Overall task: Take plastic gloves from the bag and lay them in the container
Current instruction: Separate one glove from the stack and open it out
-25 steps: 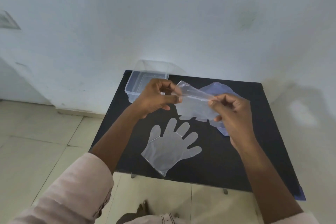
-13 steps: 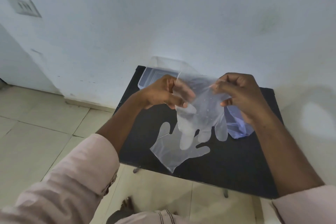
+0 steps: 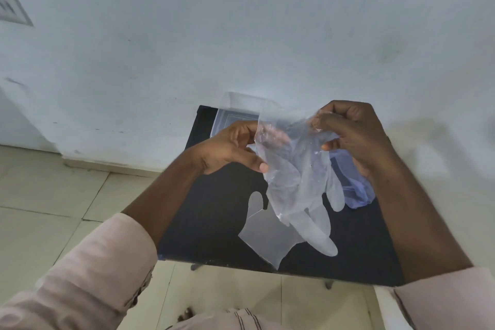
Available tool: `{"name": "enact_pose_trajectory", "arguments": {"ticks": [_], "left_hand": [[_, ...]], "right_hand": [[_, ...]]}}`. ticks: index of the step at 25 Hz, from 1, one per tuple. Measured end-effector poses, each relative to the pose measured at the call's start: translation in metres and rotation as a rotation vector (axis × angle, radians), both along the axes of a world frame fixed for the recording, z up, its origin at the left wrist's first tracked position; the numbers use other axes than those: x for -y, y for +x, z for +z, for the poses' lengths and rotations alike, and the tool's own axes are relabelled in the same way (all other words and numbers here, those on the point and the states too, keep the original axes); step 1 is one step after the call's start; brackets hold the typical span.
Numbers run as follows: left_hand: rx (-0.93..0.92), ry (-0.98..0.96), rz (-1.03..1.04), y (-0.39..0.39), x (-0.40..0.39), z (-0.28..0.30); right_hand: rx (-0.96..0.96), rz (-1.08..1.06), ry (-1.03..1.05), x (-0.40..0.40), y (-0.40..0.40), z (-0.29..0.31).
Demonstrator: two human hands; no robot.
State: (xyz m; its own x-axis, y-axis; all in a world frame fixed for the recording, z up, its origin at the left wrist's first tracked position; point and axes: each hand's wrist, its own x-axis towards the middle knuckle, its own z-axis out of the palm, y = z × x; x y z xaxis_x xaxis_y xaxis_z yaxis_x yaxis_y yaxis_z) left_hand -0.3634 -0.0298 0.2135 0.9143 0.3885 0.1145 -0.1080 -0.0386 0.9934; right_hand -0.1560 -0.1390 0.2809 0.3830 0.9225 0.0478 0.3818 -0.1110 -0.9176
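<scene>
A clear plastic glove [image 3: 297, 182] hangs in the air between both hands, fingers pointing down. My left hand [image 3: 230, 147] pinches its cuff on the left side and my right hand [image 3: 351, 131] pinches the cuff on the right. A second clear glove [image 3: 265, 241] lies flat on the black table [image 3: 214, 222] beneath it. The bluish plastic bag [image 3: 356, 190] lies on the table behind my right wrist, partly hidden. The clear plastic container [image 3: 235, 110] stands at the table's far left corner against the wall, half covered by my left hand and the glove.
The small table stands against a white wall [image 3: 241, 35]. Beige floor tiles [image 3: 53, 195] spread to the left and below. My light pink sleeves [image 3: 93, 276] fill the lower corners.
Both hands have lifted the glove from low over the table, so it now hangs stretched and fingers-down. The view has shifted closer and to the right.
</scene>
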Motion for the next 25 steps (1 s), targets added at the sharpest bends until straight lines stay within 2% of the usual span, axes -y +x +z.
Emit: {"name": "enact_pose_trajectory", "arguments": {"ticks": [4,10,17,21,25], "left_hand": [[0.111,-0.043,0.081,-0.019,-0.006,-0.002],[0.133,0.018,0.126,-0.037,-0.018,-0.003],[0.158,-0.059,0.112,-0.042,-0.023,-0.006],[0.045,-0.044,0.062,-0.045,-0.031,-0.014],[-0.189,0.064,-0.03,-0.051,-0.037,-0.03]], "right_hand": [[0.008,-0.058,-0.009,-0.01,-0.026,-0.002],[0.001,-0.045,-0.02,-0.024,-0.041,-0.006],[-0.021,-0.032,-0.023,-0.038,-0.045,-0.007],[-0.015,-0.046,-0.017,-0.041,-0.044,-0.006],[-0.03,-0.066,-0.028,-0.041,-0.041,-0.006]]}}
